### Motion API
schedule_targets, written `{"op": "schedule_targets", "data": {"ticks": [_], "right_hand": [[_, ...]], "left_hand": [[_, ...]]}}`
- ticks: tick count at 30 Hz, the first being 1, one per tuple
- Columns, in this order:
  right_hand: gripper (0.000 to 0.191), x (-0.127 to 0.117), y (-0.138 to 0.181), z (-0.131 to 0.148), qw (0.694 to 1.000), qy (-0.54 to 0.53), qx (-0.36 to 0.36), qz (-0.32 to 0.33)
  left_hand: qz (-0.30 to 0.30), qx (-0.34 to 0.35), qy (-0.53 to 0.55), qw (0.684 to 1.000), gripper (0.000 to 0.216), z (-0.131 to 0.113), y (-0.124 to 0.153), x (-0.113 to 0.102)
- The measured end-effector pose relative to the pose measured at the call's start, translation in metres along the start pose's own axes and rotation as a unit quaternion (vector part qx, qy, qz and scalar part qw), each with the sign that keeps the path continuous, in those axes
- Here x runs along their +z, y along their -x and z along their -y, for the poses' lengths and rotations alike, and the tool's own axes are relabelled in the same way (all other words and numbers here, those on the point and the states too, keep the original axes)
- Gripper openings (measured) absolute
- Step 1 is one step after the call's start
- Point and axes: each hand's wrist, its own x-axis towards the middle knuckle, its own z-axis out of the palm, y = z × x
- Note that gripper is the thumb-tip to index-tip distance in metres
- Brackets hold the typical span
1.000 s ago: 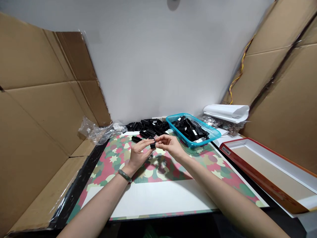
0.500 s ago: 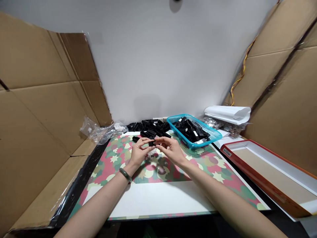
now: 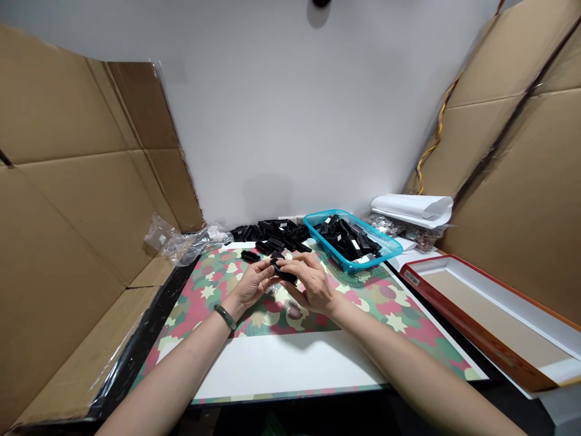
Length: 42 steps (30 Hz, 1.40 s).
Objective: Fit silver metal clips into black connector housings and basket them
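Observation:
Between my two hands is a small black plastic part (image 3: pixel 285 276), held a little above the patterned sheet. My left hand (image 3: pixel 252 283), with a dark green bangle (image 3: pixel 226 316) at its wrist, pinches the part's left end between thumb and fingers. Fingers of my right hand (image 3: pixel 313 284) wrap over its right end and hide some of it. Just beyond my hands lies a loose pile of similar black parts (image 3: pixel 278 233), and one single black part (image 3: pixel 250 256) sits apart in front of it. Small clear bits (image 3: pixel 273 289) lie under my hands, too small to name.
A blue plastic basket (image 3: pixel 347 264) of black parts stands at the back right. Further right are rolled white sheets (image 3: pixel 413 206), bags of small pieces (image 3: pixel 422 236) and a red-edged open box (image 3: pixel 476 330). Crumpled clear plastic (image 3: pixel 181 242) lies at left. Cardboard walls (image 3: pixel 68 212) flank both sides.
The black part has turned between my hands and shows more of its length. My right hand has rolled over it, and both hands have come slightly lower.

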Motion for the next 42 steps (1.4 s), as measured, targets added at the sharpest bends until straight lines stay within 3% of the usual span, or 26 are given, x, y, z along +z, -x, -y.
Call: {"op": "schedule_targets", "data": {"ticks": [9, 16, 25, 31, 38, 42], "right_hand": [[0.031, 0.003, -0.002, 0.002, 0.999, -0.034, -0.003, 0.025], [0.04, 0.007, 0.001, -0.002, 0.999, -0.024, -0.034, -0.007], [0.044, 0.007, 0.0, 0.0, 0.999, -0.023, -0.037, 0.004], [0.039, 0.008, 0.001, -0.002, 1.0, -0.025, -0.013, 0.011], [0.041, 0.005, 0.002, 0.001, 0.998, -0.038, -0.001, 0.041], [0.04, 0.006, 0.002, 0.002, 0.998, -0.032, -0.011, 0.047]], "left_hand": [[0.005, -0.005, 0.003, 1.0, 0.033, -0.001, 0.001, 0.002], [-0.006, -0.014, 0.036, 0.999, 0.033, -0.002, 0.002, 0.003], [-0.008, -0.013, 0.062, 0.998, 0.032, -0.003, 0.002, 0.006], [-0.007, -0.006, 0.01, 1.0, 0.03, -0.009, 0.004, 0.006], [-0.039, -0.087, 0.09, 0.991, 0.021, -0.023, 0.006, 0.003], [-0.039, -0.092, 0.084, 0.991, 0.009, -0.023, 0.005, 0.0]]}}
